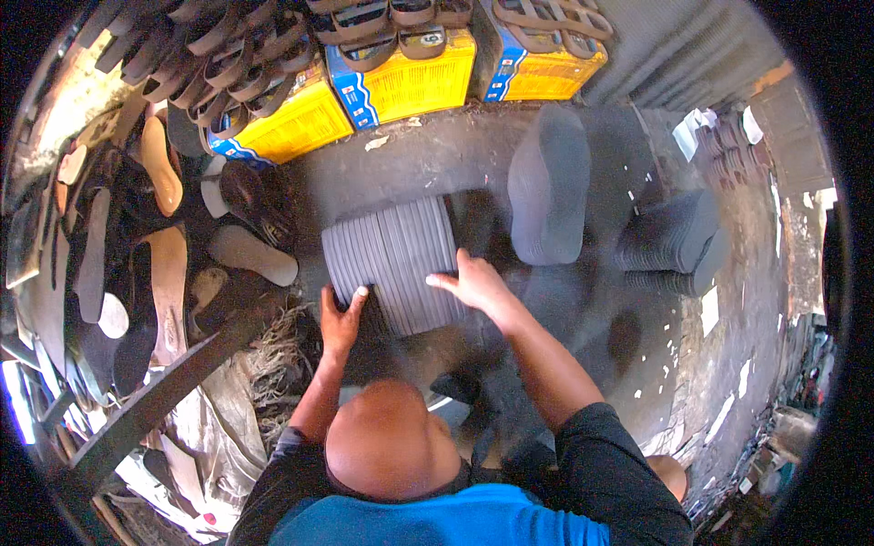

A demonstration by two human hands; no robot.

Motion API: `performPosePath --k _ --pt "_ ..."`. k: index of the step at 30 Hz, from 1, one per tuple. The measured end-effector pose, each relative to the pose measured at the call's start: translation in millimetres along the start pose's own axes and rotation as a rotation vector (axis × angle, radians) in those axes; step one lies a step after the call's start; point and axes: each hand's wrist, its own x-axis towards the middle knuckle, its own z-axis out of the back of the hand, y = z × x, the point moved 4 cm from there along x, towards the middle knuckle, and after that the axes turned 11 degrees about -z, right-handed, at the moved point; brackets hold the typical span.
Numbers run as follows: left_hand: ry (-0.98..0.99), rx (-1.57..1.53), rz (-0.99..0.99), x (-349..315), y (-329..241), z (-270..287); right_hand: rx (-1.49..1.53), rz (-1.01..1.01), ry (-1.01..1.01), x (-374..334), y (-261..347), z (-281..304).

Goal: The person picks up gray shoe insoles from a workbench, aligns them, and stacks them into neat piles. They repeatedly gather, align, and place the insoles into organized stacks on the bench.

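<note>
A wide bundle of grey shoe soles (391, 264) is set on edge on the dark work surface in front of me, the soles pressed side by side. My left hand (341, 323) grips its near left end, thumb on top and fingers down the side. At the right end, my right hand (473, 282) clasps the bundle with the thumb laid across its ridged top. Some fingers of both hands are hidden. To the right of the bundle is a tall stack of grey soles (551, 187), and farther right sits a lower stack of dark soles (669, 232).
Yellow and blue boxes (405, 77) line the far side, with brown strapped sandals (364, 27) on them. Loose soles, including a tan one (168, 282), crowd the left beside a dark wooden bar (155, 400). White scraps dot the surface at right.
</note>
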Motion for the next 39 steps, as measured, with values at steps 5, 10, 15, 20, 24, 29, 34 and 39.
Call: performPosePath --k 5,10,15,20,24,29,34,39 --pt "-0.068 0.122 0.052 -10.4 43.6 -26.1 0.036 0.129 -0.062 12.9 -19.0 -40.1" --pt "-0.08 -0.074 -0.017 -6.6 48.2 -28.8 0.014 0.17 -0.125 16.8 -16.9 -44.4" --pt "-0.056 -0.187 0.074 -3.8 52.4 -31.7 0.015 0.06 -0.008 20.3 -12.9 -38.4" --pt "0.115 0.012 0.0 31.8 21.5 9.4 0.34 0.106 0.092 18.6 9.9 -11.9" --pt "-0.084 -0.527 0.04 77.1 -80.3 90.4 0.333 0.285 -0.103 -7.5 75.4 66.4" --pt "-0.158 -0.195 -0.601 111.2 -349.0 125.1 0.752 0.811 -0.388 -78.6 72.8 288.7" --pt "-0.001 0.06 -1.124 57.4 -599.7 -1.8 0.715 0.352 -0.576 -176.8 -95.8 429.7" --pt "0.36 -0.062 -1.505 -65.0 -657.6 -221.5 1.578 0.112 -0.86 -258.0 -317.6 374.1"
